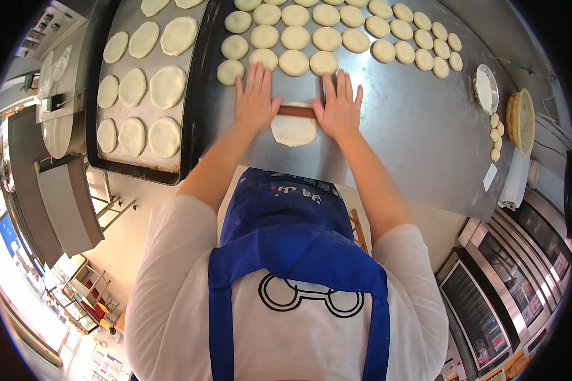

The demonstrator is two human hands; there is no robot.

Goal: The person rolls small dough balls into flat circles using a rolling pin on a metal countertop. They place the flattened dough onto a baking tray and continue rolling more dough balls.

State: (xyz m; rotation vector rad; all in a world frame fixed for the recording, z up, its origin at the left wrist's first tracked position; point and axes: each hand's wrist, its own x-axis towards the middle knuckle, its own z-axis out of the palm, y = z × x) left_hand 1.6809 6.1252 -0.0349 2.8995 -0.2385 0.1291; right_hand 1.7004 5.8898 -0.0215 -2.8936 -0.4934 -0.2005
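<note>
A wooden rolling pin (296,111) lies across a flattened dough disc (293,131) on the steel worktable (400,128). My left hand (255,97) rests flat over the pin's left end, fingers stretched forward. Over its right end lies my right hand (338,105), its fingers extended and slightly apart. Only the middle of the pin shows; both ends are hidden under my hands. Beyond my fingertips, rows of round dough pieces (294,63) cover the back of the table. Flatter dough rounds (165,137) sit in rows on a black-rimmed baking tray (189,119) at the left.
At the right stand a bowl of white powder (485,89), several small dough balls (495,135), a round container (520,121) with a light rim and a white card (490,177). Glass-fronted ovens (476,309) are at the lower right. The table's near edge runs in front of my apron.
</note>
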